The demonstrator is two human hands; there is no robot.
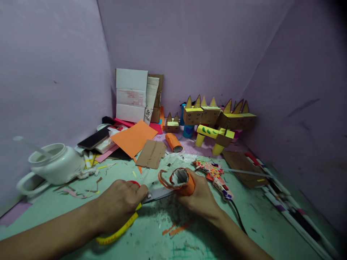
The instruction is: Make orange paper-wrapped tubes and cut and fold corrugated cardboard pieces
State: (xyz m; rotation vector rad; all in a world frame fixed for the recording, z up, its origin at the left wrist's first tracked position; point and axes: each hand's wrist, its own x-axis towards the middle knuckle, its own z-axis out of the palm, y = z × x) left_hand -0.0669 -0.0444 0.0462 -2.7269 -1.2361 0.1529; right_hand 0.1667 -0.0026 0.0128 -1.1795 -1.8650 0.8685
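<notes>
My left hand [119,206] is closed round the handles of a pair of scissors [159,194], whose blades reach right to the rim of an orange tube. That orange tube [187,186] is gripped in my right hand [202,198], its open end facing up and toward the left. A thin curled strip [164,180] hangs off the tube's rim on the left. Below the blades, orange paper scraps [179,229] lie on the green tabletop [151,245]. A yellow curved band [119,233] shows beneath my left hand.
A second orange tube [174,142] lies behind. A flowered glue gun [215,177] with a black cord is right of my hands. Yellow and cardboard figures [208,119] stand at the back. A white pot [55,164] is left, near a phone [94,138] and an orange sheet [134,137].
</notes>
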